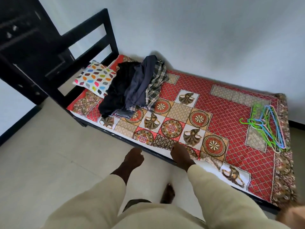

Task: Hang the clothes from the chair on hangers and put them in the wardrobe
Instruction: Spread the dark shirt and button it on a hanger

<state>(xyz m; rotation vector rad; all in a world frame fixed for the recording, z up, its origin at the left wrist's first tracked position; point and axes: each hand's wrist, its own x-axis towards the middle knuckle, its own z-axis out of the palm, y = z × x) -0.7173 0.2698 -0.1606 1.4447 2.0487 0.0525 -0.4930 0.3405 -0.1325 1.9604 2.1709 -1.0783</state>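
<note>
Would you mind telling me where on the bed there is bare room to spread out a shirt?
The widest free patch is mid-bed, between the pile of clothes and the hangers. It is crowded at the headboard end, where the pillow touches the clothes, and at the foot corner under the hangers.

bed (pixel 219 100): landmark, red patterned cover | clothes (pixel 132 86): dark, blue and checked pile at its head end, beside the pillow (pixel 95 78) | hangers (pixel 265 126): coloured bunch at its foot end | your left hand (pixel 133 157): curled, holds nothing, just off its near edge | your right hand (pixel 180 156): over that edge, grip unclear
</note>
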